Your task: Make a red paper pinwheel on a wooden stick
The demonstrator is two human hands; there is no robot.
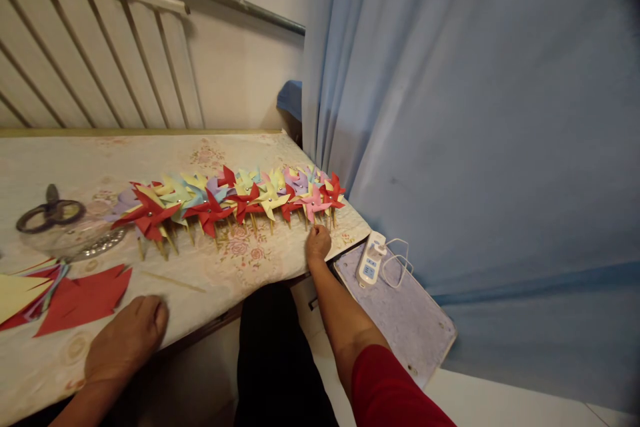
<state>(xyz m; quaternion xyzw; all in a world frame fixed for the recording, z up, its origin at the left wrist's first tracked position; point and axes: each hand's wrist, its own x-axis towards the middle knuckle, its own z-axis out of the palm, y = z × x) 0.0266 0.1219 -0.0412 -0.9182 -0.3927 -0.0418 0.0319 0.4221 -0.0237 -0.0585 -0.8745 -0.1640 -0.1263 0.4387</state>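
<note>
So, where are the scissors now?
In the head view, the scissors lie far left on the table, atop a glass bowl, beside the pinwheel row.

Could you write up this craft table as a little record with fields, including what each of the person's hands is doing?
Place: table under a flowered tablecloth, with a blue curtain beside it.
Left side: left hand rests knuckles-up at the table's edge, near red cut paper pieces and a loose thin wooden stick.
Right side: right hand is at the right end of a row of coloured paper pinwheels on wooden sticks; grip unclear.
Also there: dark-handled scissors on a clear glass bowl; white corded controller.
</note>
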